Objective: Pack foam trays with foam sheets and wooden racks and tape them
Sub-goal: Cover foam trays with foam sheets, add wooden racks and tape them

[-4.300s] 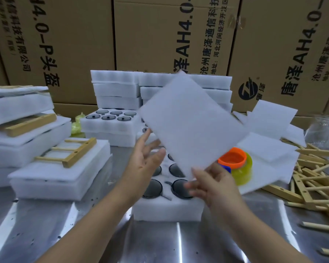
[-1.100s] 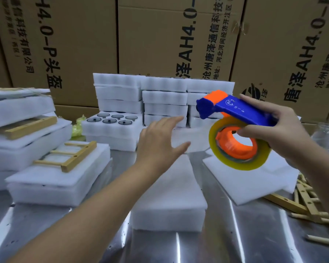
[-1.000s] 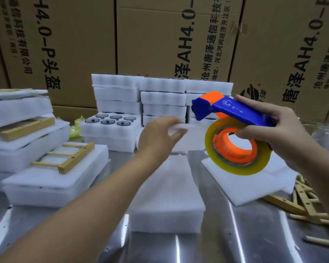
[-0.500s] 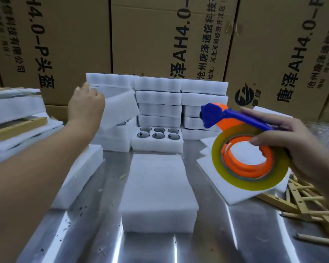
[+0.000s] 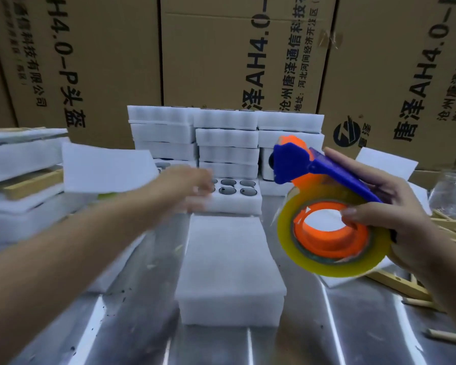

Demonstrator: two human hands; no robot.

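Observation:
A foam tray [image 5: 229, 259] covered by a white foam sheet lies in the middle of the metal table [image 5: 353, 325]. My right hand [image 5: 387, 214] holds a tape dispenser [image 5: 334, 264] with a blue handle, an orange hub and a yellowish roll, up and to the right of that tray. My left hand [image 5: 192, 185] is blurred by motion, stretched out over the left edge of an uncovered tray with round holes [image 5: 234, 191] just behind. Nothing shows in its fingers. A loose foam sheet [image 5: 106, 169] lies above the left stack.
Stacks of foam trays [image 5: 227, 138] stand at the back against large cardboard boxes [image 5: 221, 61]. On the left are packed trays with a wooden rack [image 5: 29, 183] on them. Loose wooden racks [image 5: 406, 285] and foam sheets [image 5: 385, 162] lie on the right.
My left hand let go of the foam sheet on the left and swung right toward the uncovered tray. My right hand has kept the tape dispenser raised, drifting slightly right.

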